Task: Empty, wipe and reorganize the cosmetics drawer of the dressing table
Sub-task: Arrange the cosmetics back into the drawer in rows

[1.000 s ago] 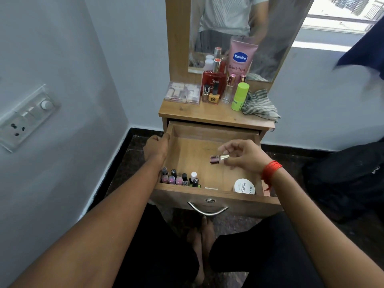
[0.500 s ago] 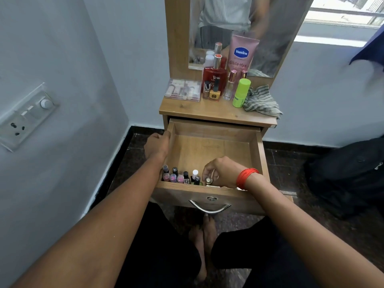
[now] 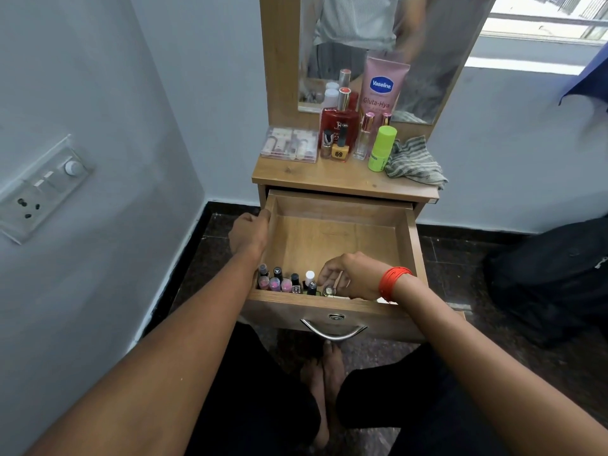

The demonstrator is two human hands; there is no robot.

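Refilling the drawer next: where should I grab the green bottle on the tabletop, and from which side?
Grip the green bottle by its upper half, coming from the front. It stands upright, with the striped cloth bunched at its right and a slim clear bottle close on its left, so only the front looks open.

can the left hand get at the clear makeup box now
Likely yes, once it lets go: the left hand grips the drawer at its left wall, and the clear makeup box lies straight beyond, nothing between.
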